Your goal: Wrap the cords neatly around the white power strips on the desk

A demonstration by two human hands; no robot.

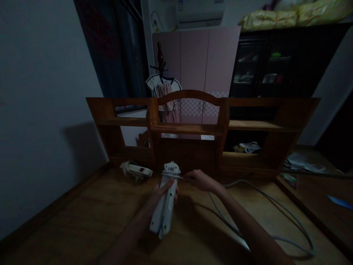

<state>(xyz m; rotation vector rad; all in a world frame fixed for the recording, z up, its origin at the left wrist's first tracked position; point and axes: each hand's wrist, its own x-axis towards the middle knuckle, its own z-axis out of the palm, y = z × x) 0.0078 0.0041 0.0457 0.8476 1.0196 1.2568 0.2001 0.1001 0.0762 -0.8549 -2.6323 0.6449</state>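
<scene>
- The wooden desk (82, 213) filled the lower half of the view, dim and brown, with a raised edge along its left side.
- A wooden shelf unit (256, 126) stood across the back of the desk. It had open compartments and an arched middle section.
- Behind it stood a pink wardrobe (194, 59), with a dark cabinet (275, 62) to its right.
- A grey cable (275, 213) lay in a wide loop on the right part of the desk, running under the right forearm.
- A garment on a hanger (164, 94) hung in front of the wardrobe, seen through the shelf unit's middle opening.
- The white power strip (165, 206) was held above the middle of the desk. It was tilted, with its far end up towards the shelf unit and its near end low.
- A second power strip (136, 170) lay flat on the desk to the left, near the shelf unit, with its cord bunched beside it.
- The left hand (158, 197) was wrapped around the white power strip's middle from the left, with the thumb across its top face.
- The right hand (200, 180) was narrowed, its fingertips drawn together at the strip's far end. It was too dark to tell whether they pinched anything.
</scene>
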